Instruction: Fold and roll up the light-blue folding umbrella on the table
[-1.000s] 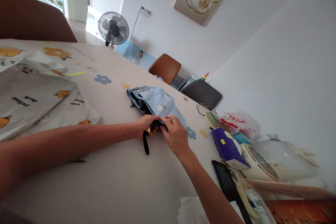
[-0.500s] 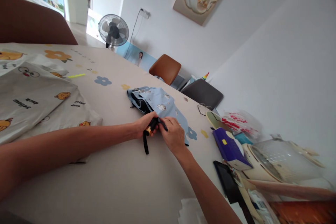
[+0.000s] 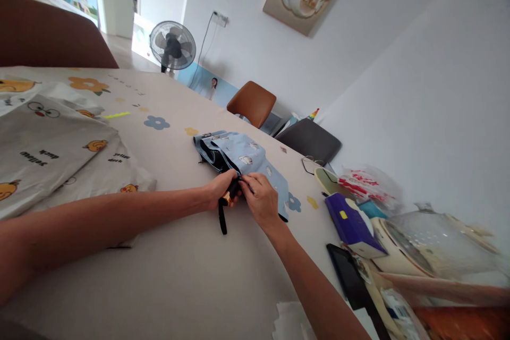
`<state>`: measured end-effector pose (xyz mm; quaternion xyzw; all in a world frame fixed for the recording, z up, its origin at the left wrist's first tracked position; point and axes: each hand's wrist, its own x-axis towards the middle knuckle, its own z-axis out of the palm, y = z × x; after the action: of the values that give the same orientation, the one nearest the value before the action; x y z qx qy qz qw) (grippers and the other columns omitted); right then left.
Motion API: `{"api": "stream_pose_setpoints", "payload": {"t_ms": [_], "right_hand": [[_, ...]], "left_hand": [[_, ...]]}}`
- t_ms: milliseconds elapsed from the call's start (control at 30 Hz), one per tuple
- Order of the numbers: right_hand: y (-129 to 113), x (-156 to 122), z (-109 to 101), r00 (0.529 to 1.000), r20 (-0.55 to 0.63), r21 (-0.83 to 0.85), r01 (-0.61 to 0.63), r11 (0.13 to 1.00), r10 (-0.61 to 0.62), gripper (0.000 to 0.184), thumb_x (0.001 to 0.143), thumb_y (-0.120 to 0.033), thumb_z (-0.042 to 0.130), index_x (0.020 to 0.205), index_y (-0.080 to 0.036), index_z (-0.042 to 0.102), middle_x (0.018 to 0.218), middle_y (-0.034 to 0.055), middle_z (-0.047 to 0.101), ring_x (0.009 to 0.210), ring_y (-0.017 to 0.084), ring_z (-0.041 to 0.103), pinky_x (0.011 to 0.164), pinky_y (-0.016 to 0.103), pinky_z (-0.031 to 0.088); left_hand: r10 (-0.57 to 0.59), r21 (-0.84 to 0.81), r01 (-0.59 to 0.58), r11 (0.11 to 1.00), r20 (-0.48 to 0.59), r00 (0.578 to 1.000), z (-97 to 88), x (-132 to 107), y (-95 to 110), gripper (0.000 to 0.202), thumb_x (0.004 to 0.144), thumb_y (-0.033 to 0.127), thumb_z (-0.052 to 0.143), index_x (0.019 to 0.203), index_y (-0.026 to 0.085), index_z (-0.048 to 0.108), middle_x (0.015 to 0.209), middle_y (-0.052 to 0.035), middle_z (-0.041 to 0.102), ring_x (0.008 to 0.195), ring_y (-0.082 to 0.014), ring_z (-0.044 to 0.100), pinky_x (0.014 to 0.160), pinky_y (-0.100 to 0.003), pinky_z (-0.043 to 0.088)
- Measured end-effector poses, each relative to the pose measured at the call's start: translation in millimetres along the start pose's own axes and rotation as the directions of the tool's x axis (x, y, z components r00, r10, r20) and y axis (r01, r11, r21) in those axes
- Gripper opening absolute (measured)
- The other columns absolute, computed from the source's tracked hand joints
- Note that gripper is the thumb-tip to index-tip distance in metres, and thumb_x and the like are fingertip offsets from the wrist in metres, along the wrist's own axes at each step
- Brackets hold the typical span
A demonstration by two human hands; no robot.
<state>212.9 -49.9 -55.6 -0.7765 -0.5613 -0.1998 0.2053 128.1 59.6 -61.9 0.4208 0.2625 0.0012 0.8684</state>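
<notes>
A folded light-blue umbrella (image 3: 237, 151) with small cartoon prints lies in the middle of the table (image 3: 179, 271). My left hand (image 3: 221, 187) is closed round its black handle, whose orange band and black wrist strap (image 3: 221, 218) show below my fingers. My right hand (image 3: 260, 201) pinches the blue canopy fabric right beside the handle, fingers pressed together.
Folded duck-print cloth (image 3: 48, 149) lies at the left. At the right edge sit a purple box (image 3: 350, 226), a black phone (image 3: 350, 281), a clear-lidded pot (image 3: 434, 244), glasses (image 3: 313, 162) and a plastic bag (image 3: 366, 183). Brown chairs (image 3: 252, 102) and a fan (image 3: 172, 45) stand beyond.
My right hand has slid a little left and up along the umbrella towards the handle, gathering more fabric. My left hand keeps its grip.
</notes>
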Motion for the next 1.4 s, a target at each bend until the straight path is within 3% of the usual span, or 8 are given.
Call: {"api": "stream_pose_setpoints", "payload": {"t_ms": [267, 433, 733, 967, 1067, 1167, 1267, 1400], "right_hand": [[-0.6, -2.5, 1.5, 0.998, 0.066, 0.131, -0.034, 0.991, 0.026, 0.028, 0.084, -0.018, 0.043, 0.097, -0.018, 0.068, 0.101, 0.0096, 0.061, 0.095, 0.021, 0.057, 0.079, 0.032, 0.048], [6.0, -5.2, 3.6, 0.995, 0.081, 0.301, -0.076, 0.951, 0.054, 0.035, 0.079, -0.012, 0.039, 0.1, -0.016, 0.067, 0.104, 0.011, 0.059, 0.1, 0.019, 0.056, 0.089, 0.033, 0.047], [14.3, -6.3, -2.9, 0.991, 0.117, 0.393, -0.1, 0.914, 0.058, 0.043, 0.072, -0.004, 0.032, 0.098, -0.018, 0.063, 0.108, 0.0083, 0.064, 0.106, 0.018, 0.057, 0.096, 0.038, 0.043], [6.6, -3.3, -8.0, 0.964, 0.184, 0.504, -0.26, 0.823, 0.192, 0.041, 0.078, -0.009, 0.035, 0.117, -0.018, 0.043, 0.105, 0.009, 0.066, 0.1, 0.016, 0.061, 0.089, 0.036, 0.045], [14.7, 0.4, -17.7, 0.942, 0.158, 0.5, -0.334, 0.799, 0.296, 0.041, 0.078, -0.017, 0.043, 0.119, -0.017, 0.039, 0.104, 0.0116, 0.066, 0.098, 0.019, 0.061, 0.083, 0.036, 0.046], [37.6, 0.5, -32.1, 0.878, 0.039, 0.464, -0.438, 0.77, 0.477, 0.039, 0.075, -0.025, 0.05, 0.112, -0.016, 0.043, 0.106, 0.0147, 0.064, 0.096, 0.022, 0.061, 0.083, 0.039, 0.046], [63.2, -6.9, -45.5, 0.756, -0.035, 0.421, -0.582, 0.695, 0.654, 0.041, 0.072, -0.033, 0.054, 0.109, -0.017, 0.046, 0.112, 0.0152, 0.06, 0.102, 0.024, 0.058, 0.084, 0.039, 0.045], [76.9, -24.0, -50.8, 0.592, 0.105, 0.403, -0.76, 0.51, 0.799, 0.037, 0.07, -0.043, 0.058, 0.096, -0.017, 0.052, 0.102, 0.0143, 0.062, 0.086, 0.024, 0.062, 0.061, 0.032, 0.05]], "left_hand": [[0.143, 0.063, -0.145, 0.987, 0.035, 0.989, 0.6, -1.6, -2.8, 0.02, 0.077, 0.032, 0.052, 0.066, 0.015, 0.053, 0.051, 0.0004, 0.051, 0.038, -0.0092, 0.046, 0.033, -0.02, 0.036], [0.12, 0.096, -0.12, 0.988, 0.003, 0.993, -0.1, 0.9, -4.5, 0.024, 0.081, 0.033, 0.052, 0.068, 0.013, 0.054, 0.056, -0.0005, 0.053, 0.04, -0.0086, 0.048, 0.035, -0.021, 0.038], [0.139, 0.114, -0.14, 0.984, 0.014, 0.99, -1.1, -0.6, -3.5, 0.021, 0.081, 0.03, 0.056, 0.07, 0.012, 0.055, 0.058, 0.0004, 0.052, 0.041, -0.0084, 0.047, 0.035, -0.022, 0.038], [0.142, 0.222, -0.13, 0.966, -0.04, 0.989, 3.1, -1.0, -3.7, 0.023, 0.083, 0.029, 0.049, 0.066, 0.014, 0.051, 0.05, 0.0007, 0.05, 0.037, -0.011, 0.046, 0.032, -0.024, 0.038], [0.093, 0.158, -0.087, 0.984, -0.033, 0.995, 1.6, -0.7, -2.6, 0.023, 0.083, 0.029, 0.049, 0.066, 0.014, 0.051, 0.052, 0.0002, 0.051, 0.037, -0.0102, 0.046, 0.031, -0.022, 0.036], [0.017, -0.054, -0.015, 0.998, 0.046, 0.999, -0.4, -3.1, -0.2, 0.022, 0.085, 0.029, 0.047, 0.068, 0.014, 0.05, 0.055, 0.0015, 0.049, 0.038, -0.0068, 0.045, 0.031, -0.018, 0.034], [-0.021, -0.158, 0.036, 0.987, 0.092, 0.996, -1.2, -6.7, 1.5, 0.022, 0.085, 0.029, 0.046, 0.07, 0.014, 0.049, 0.056, 0.0028, 0.048, 0.037, -0.0049, 0.043, 0.029, -0.016, 0.032], [-0.036, -0.145, 0.046, 0.988, 0.075, 0.997, -0.7, -9.0, 1.6, 0.021, 0.085, 0.03, 0.046, 0.071, 0.014, 0.048, 0.056, 0.0032, 0.047, 0.036, -0.0049, 0.043, 0.029, -0.015, 0.032]]}}
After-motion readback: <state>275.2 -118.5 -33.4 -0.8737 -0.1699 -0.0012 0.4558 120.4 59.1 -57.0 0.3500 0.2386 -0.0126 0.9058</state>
